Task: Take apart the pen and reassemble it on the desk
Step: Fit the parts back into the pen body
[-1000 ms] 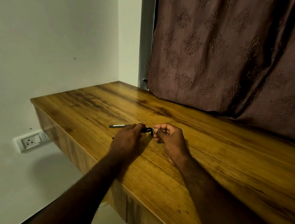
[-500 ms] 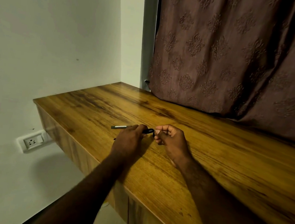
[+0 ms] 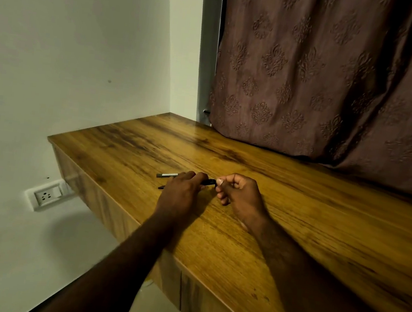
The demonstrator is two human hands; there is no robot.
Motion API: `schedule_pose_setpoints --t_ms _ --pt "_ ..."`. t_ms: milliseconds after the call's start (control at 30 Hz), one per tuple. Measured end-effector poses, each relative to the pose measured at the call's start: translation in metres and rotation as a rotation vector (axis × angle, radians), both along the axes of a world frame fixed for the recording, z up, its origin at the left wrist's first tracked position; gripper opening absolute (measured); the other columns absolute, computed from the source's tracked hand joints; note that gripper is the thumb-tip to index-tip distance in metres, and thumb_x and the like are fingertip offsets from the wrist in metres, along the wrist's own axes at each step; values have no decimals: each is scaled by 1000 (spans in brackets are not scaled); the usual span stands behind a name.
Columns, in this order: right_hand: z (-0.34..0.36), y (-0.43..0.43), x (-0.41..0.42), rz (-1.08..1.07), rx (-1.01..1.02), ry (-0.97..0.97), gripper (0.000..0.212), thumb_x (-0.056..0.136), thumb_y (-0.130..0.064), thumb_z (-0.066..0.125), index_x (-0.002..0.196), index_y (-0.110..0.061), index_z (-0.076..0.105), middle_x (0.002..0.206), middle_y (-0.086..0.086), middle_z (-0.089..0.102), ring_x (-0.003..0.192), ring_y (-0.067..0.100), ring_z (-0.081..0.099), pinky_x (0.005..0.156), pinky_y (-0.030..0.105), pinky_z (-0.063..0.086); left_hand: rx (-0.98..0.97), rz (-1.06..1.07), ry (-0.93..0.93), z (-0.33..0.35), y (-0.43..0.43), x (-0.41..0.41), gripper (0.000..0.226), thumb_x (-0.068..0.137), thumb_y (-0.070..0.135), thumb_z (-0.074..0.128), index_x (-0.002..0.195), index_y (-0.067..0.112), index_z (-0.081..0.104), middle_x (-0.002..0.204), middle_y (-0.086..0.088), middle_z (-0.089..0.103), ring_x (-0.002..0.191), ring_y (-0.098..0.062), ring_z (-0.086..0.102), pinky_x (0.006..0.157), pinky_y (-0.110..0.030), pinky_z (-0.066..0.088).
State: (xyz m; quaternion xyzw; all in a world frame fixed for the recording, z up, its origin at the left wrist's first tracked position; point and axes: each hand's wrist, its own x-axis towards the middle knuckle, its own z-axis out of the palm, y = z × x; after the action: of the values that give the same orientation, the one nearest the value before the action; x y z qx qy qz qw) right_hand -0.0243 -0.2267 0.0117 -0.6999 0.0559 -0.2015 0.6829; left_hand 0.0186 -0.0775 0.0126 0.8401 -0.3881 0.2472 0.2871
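A black pen barrel [image 3: 208, 182] is held just above the wooden desk [image 3: 295, 217]. My left hand [image 3: 182, 194] is closed around its left part, and my right hand [image 3: 239, 195] pinches its right end between thumb and fingers. A slim dark part with a silver band [image 3: 166, 175] lies on the desk to the left of my left hand. The tip of another dark piece [image 3: 161, 187] pokes out from under that hand; the rest is hidden.
A brown patterned curtain [image 3: 336, 81] hangs over the desk's back edge. A white wall with a socket [image 3: 46, 195] is on the left, past the desk's left edge. The desk's front edge runs diagonally below my forearms.
Both hands stay on the pen barrel in nearly the same place; only small finger movement at the right end is visible.
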Motion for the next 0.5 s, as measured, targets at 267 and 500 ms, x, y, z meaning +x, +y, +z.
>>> schedule_pose_setpoints --t_ms 267,500 --pt "-5 -12 13 -261 -83 36 15 90 -6 58 102 -8 68 87 4 67 69 8 59 61 19 45 123 138 27 -11 -1 14 32 88 41 40 106 21 58 99 -4 66 91 -26 60 76 -40 42" --pt "-8 -2 32 -183 -780 193 38 84 -16 68 122 -16 62 119 6 61 108 21 60 91 29 48 134 179 21 -8 -1 16 54 84 48 21 109 18 58 102 -5 66 94 -27 59 78 -41 42"
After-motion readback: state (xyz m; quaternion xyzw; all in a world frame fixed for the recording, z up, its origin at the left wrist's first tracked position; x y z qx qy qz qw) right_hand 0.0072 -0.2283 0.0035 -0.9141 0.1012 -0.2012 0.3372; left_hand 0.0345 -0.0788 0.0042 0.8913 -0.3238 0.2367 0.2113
